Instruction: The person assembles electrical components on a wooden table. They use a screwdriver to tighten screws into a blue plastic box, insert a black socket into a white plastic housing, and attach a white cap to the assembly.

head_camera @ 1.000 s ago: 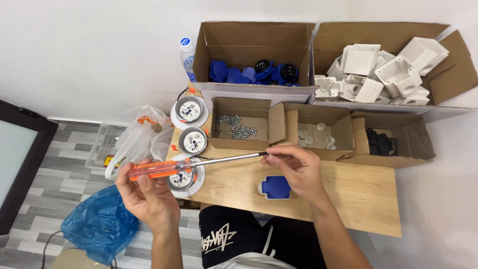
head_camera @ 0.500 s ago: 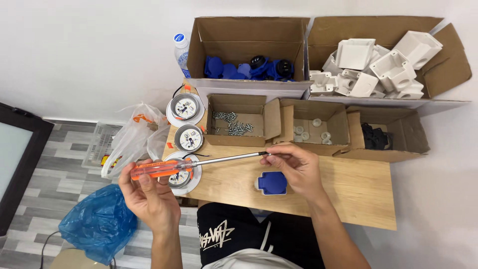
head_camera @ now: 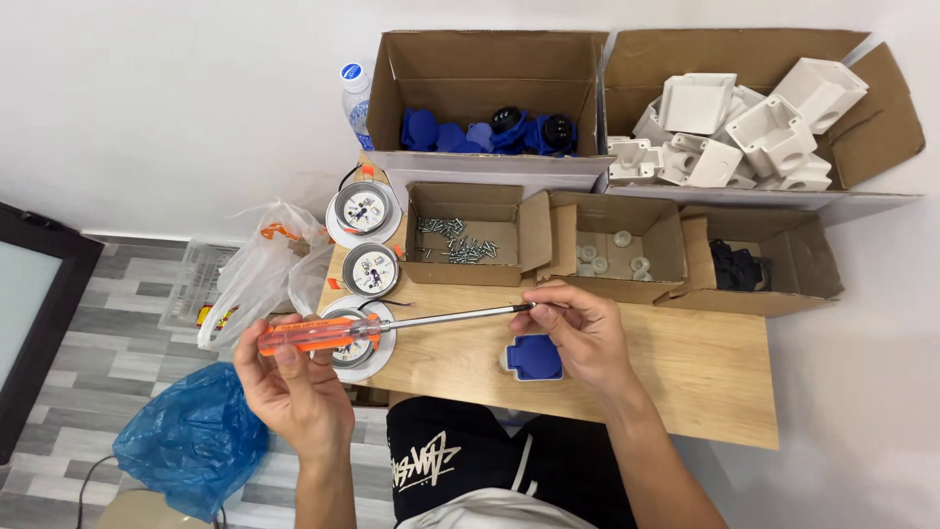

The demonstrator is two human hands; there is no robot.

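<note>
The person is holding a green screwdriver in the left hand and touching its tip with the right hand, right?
Not quite. The screwdriver has an orange handle, not a green one, as the head view shows. The rest holds: the left hand grips the handle, and the right hand pinches the metal tip.

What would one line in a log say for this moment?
left hand: grips orange screwdriver handle | right hand: pinches its tip | blue socket part: on wooden table

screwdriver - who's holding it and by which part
Left hand grips the screwdriver by its orange handle; right hand pinches the metal tip.
</note>
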